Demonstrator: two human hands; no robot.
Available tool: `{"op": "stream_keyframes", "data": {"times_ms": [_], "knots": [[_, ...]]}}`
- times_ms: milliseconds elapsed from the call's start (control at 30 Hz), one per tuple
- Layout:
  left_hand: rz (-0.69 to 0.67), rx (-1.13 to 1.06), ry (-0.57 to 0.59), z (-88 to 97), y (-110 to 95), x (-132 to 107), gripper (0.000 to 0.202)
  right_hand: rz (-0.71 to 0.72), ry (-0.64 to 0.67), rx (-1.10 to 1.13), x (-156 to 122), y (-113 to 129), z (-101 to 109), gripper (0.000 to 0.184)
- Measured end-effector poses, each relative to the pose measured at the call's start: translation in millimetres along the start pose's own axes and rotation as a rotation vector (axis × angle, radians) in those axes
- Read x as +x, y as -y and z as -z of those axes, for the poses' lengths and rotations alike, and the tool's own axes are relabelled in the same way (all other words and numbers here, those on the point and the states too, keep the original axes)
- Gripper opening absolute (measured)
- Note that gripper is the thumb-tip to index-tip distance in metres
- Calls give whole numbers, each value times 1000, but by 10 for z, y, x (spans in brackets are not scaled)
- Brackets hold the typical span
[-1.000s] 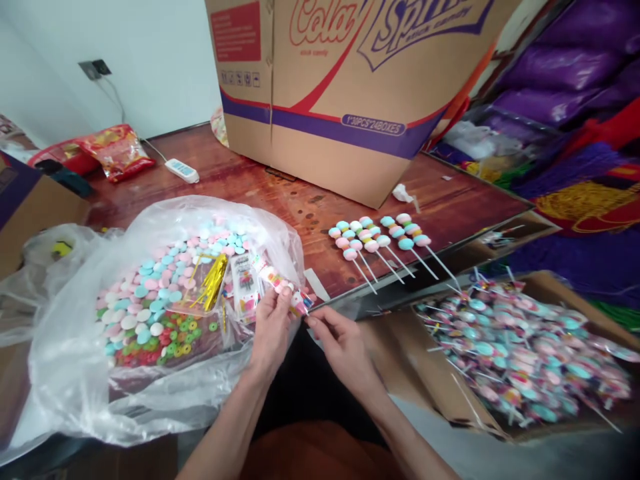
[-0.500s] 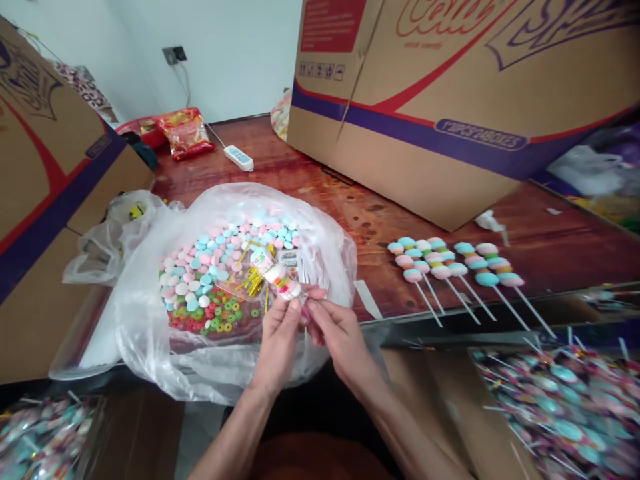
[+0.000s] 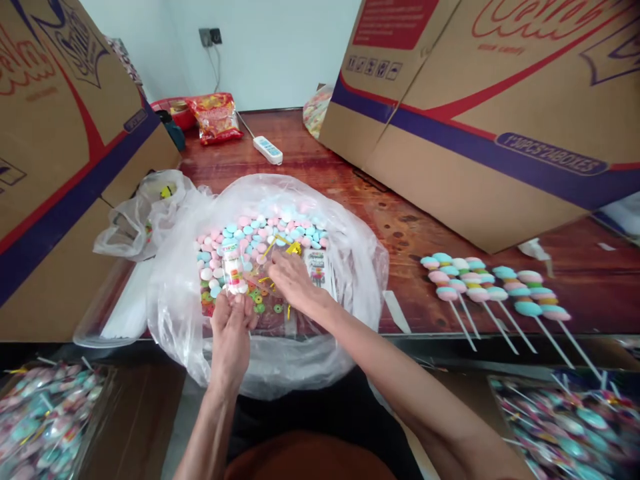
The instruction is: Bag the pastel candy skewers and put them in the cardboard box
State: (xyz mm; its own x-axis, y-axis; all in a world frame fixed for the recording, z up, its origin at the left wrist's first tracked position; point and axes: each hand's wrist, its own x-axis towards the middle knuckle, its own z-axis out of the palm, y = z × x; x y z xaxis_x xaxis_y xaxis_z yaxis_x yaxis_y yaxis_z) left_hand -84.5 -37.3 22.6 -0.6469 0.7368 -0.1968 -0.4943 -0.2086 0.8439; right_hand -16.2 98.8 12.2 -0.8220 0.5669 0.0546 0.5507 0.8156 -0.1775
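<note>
My left hand (image 3: 233, 327) is closed round the lower end of a candy skewer in a clear printed wrapper (image 3: 233, 267), held upright over the plastic-lined container (image 3: 173, 293). My right hand (image 3: 293, 277) reaches across the container's middle beside a bunch of gold twist ties (image 3: 294, 248). Its fingers are bent together; whatever is between their tips is hidden. Pink, blue and white round candies (image 3: 245, 230) fill the far part of the container. Small green and red candy rings (image 3: 257, 297) lie nearer. A stack of printed wrappers (image 3: 317, 267) is right of my right hand.
Several unwrapped candy skewers (image 3: 480, 280) lie on the red-brown table (image 3: 350, 200) at right. Large cartons stand at left (image 3: 55, 167) and right (image 3: 450, 147). Boxes of wrapped skewers sit below at left (image 3: 45, 413) and right (image 3: 575, 427). A white thermometer-like device (image 3: 269, 151) lies behind.
My hands were together on the wrapped skewer. Now the left has carried it leftward, and the right has let go and moved to the gold twist ties. The view has shifted left.
</note>
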Motion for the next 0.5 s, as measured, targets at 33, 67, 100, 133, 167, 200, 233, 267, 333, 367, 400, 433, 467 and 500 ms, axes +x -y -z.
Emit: {"op": "stream_keyframes", "data": {"times_ms": [33, 67, 100, 133, 167, 200, 233, 267, 333, 367, 400, 433, 467, 500], "knots": [[-3, -4, 0, 6, 7, -3, 29, 0, -4, 7, 8, -11, -42, 21], [-4, -18, 1, 11, 15, 0, 29, -9, -7, 16, 6, -21, -75, 22], [-2, -35, 5, 16, 23, 8, 28, -26, -7, 23, -2, -29, -98, 23], [1, -50, 10, 23, 32, 22, 26, -46, -5, 29, -11, -35, -109, 24], [8, -61, 11, 30, 40, 40, 25, -67, -5, 35, -18, -40, -110, 23], [18, -64, 8, 38, 47, 61, 24, -91, -9, 45, -22, -45, -101, 23], [25, -64, 2, 45, 54, 84, 24, -116, -16, 56, -23, -51, -85, 24], [31, -62, -5, 49, 60, 105, 25, -138, -23, 59, -24, -59, -65, 24], [39, -59, -19, 43, 70, 141, 27, -190, -66, 118, -36, -78, -18, 22], [39, -52, -24, 32, 75, 153, 28, -215, -111, 199, -54, -87, 5, 20], [32, -39, -26, 15, 81, 161, 28, -233, -172, 319, -86, -92, 28, 18], [23, -17, -22, -7, 90, 162, 27, -237, -241, 471, -132, -92, 51, 15], [13, 9, -13, -33, 102, 158, 25, -227, -311, 638, -193, -84, 72, 14], [4, 40, 0, -64, 118, 147, 24, -207, -368, 791, -268, -67, 92, 13]]}}
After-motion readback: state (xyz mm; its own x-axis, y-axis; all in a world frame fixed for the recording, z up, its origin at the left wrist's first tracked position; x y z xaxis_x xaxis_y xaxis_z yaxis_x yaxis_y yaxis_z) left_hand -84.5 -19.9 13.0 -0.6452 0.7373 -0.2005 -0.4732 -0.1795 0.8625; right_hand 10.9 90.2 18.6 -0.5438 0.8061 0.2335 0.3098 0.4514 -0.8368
